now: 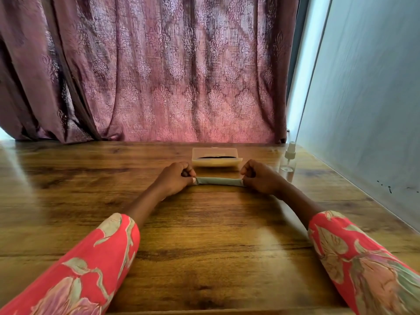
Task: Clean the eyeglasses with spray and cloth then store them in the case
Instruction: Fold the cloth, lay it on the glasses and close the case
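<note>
1. Head view shows a folded grey-green cleaning cloth stretched into a narrow band just above the brown wooden table.
2. Left hand and right hand each pinch 1 end of it, fingers curled.
3. Just behind lies a translucent yellowish plastic case, something dark inside; a clear spray bottle stands right of it.
</note>
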